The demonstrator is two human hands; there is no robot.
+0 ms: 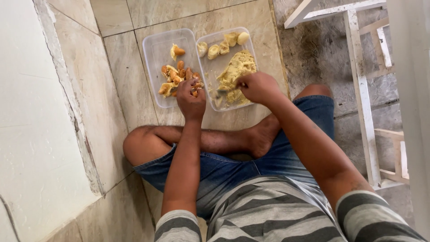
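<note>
We sit cross-legged on the tile floor [134, 18]; two clear trays lie side by side ahead of our knees. Left hand [191, 97] is over the near right corner of the left tray [154, 49], fingers curled together around a brown seed [194, 92]. More seeds [172, 76] are heaped in that tray, just left of the hand. Right hand [258, 87] is over the right tray [210, 71], touching the left one, fingers bunched, pinching into the yellow pulp [237, 71]; what it grips we cannot tell. Pale pieces [222, 45] line that tray's far edge.
</note>
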